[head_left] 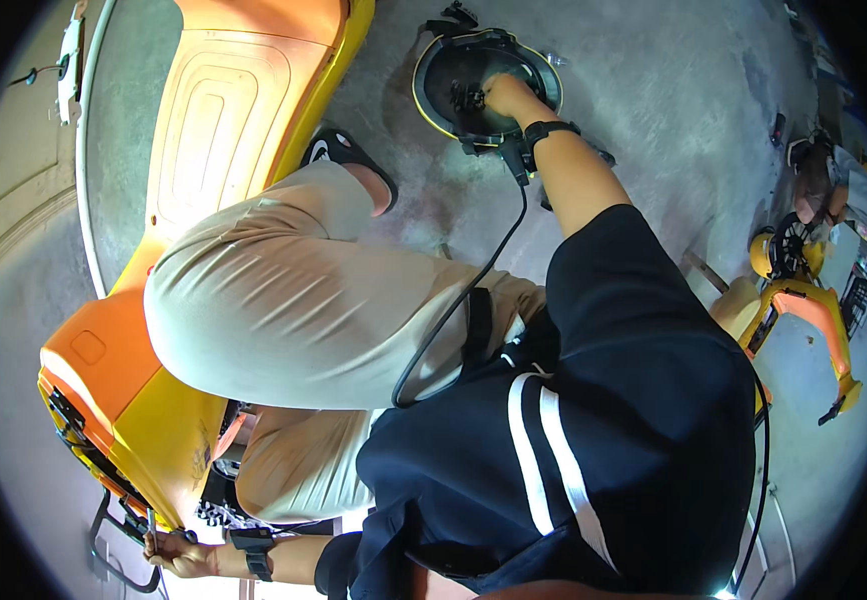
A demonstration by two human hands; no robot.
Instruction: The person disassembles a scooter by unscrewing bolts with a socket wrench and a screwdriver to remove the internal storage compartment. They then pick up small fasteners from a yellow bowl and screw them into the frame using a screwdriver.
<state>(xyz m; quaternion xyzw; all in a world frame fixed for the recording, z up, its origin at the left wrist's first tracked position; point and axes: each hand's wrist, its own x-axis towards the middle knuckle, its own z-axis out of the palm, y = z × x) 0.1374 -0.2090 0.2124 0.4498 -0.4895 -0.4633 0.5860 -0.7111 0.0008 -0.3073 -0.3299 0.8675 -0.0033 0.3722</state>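
At the far left a pale pipe (82, 160) runs down the wall, and beside it stands a large orange-and-yellow vehicle body (103, 362), its long upper panel ridged with nested outlines. At its lower end, near a bent black bar (99, 540), is the left hand (179, 556); its fingers are curled closed around a slim grey rod (151, 522), which sticks up out of the grip just beside the yellow bodywork (the rod's lower part is hidden by the hand). A black watch (254, 553) sits on that wrist. Further right come the beige trousers (283, 290) and a dark shoe (351, 165) on the grey floor (393, 60). Past the shoe lies a round black bowl (439, 72) with a yellow rim, and inside it, among small dark parts (467, 97), is the right hand (505, 96). Its fingers are bent and point down into the bowl; whether they have hold of anything, I cannot tell. A black cable (450, 312) loops below that arm. Toward the right edge lies another curved orange-and-yellow piece (815, 306).
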